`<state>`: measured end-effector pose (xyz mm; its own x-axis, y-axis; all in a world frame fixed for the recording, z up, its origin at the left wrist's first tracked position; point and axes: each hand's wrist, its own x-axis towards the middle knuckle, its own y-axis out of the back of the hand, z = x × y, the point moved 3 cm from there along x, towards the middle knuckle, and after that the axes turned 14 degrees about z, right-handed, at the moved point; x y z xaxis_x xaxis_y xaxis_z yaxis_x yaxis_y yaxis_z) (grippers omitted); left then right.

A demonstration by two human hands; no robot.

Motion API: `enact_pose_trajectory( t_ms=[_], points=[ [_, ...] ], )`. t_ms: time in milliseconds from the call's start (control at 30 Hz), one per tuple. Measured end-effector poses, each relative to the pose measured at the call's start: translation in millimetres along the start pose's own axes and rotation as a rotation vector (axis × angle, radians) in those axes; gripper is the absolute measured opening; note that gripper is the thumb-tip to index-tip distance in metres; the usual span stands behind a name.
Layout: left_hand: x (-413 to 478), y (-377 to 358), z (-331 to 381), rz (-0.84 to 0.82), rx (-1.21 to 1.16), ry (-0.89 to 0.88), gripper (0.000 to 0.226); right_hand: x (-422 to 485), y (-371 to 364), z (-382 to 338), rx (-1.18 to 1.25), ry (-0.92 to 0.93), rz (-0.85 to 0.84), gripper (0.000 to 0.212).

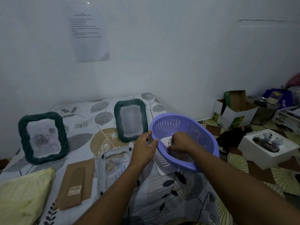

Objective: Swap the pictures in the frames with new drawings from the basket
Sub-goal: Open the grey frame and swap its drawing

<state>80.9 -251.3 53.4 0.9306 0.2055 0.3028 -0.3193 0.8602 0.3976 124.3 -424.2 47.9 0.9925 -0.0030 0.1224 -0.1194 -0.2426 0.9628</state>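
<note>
Purple slotted plastic basket (pixel 209 144), tilted, is gripped at its left rim by the left hand (pixel 144 148); the right hand (pixel 180 142) pinches a white paper drawing (pixel 164 141) inside.

One camera, worn on the head, looks forward and down at the bed (pixel 105 137) from close by. The wall (pixel 162 62) fills the top half; the basket (pixel 170 125) sits mid-frame.
</note>
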Motion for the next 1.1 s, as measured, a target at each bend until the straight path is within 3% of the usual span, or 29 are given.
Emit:
enact_pose_trajectory(
  t_ms=[200, 600, 767, 867, 967, 1100],
  points=[
    [-1, 1, 2, -0.009, 0.007, -0.001, 0.053, -3, 7, 1, 0.064, -0.059, 0.059, 0.019],
    [-1, 2, 1, -0.033, 0.005, 0.035, 0.054, -6, 25, 16, 0.360, -0.268, 0.110, 0.026],
    [-2, 1, -1, -0.014, 0.007, 0.011, 0.050, -10, 44, 18, 0.464, -0.339, 0.217, 0.027],
    [-2, 5, 4, 0.052, -0.029, -0.003, 0.040, -12, 61, 9, 0.640, -0.369, 0.315, 0.012],
    [2, 19, 5, 0.087, -0.089, 0.125, 0.047, -22, 76, -15, 0.908, -0.393, 0.293, 0.014],
    [4, 49, 7, 0.052, -0.521, 0.444, 0.029, -35, 76, -62, 1.131, -0.376, 0.177, 0.030]
  ],
)
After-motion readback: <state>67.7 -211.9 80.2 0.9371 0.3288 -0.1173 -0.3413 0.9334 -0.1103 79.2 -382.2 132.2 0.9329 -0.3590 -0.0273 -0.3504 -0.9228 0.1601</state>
